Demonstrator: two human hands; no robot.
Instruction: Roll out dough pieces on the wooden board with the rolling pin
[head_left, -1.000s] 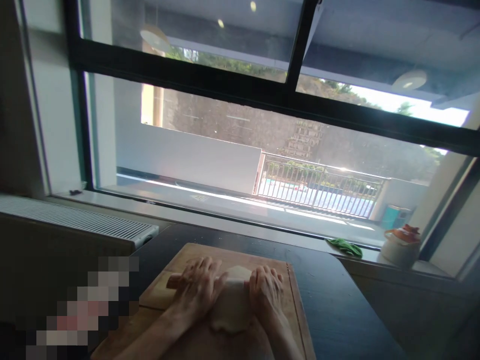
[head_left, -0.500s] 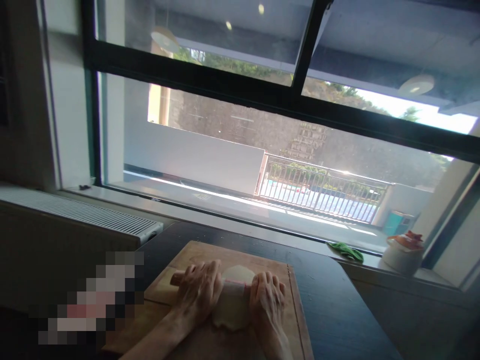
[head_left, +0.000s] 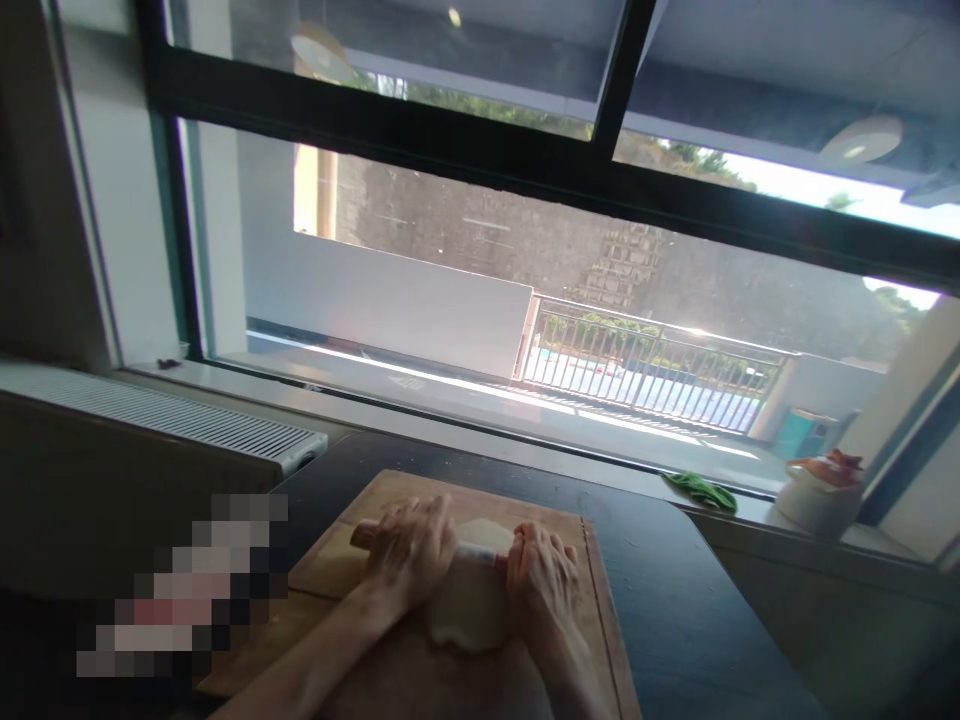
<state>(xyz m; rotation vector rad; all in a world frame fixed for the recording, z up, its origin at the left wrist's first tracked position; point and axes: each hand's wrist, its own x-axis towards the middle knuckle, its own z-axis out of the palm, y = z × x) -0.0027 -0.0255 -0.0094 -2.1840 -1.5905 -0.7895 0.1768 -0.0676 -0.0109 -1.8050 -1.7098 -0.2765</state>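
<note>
Your left hand (head_left: pixel 411 545) and right hand (head_left: pixel 543 572) had their fingers (head_left: pixel 529 540) curled over the rolling pin (head_left: pixel 475 552), which lay across the flat dough (head_left: pixel 469 608) on the wooden board (head_left: pixel 324 562) atop the counter (head_left: pixel 675 600).

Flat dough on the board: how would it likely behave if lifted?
The dough would probably flop, looking like a thin sheet with a wavy near edge. It may cling slightly to the wooden board, since it lies flat against it.

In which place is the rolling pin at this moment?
In the head view, the rolling pin lies at lower centre, across the pale dough on the wooden board, under the left hand and the right hand.
</note>
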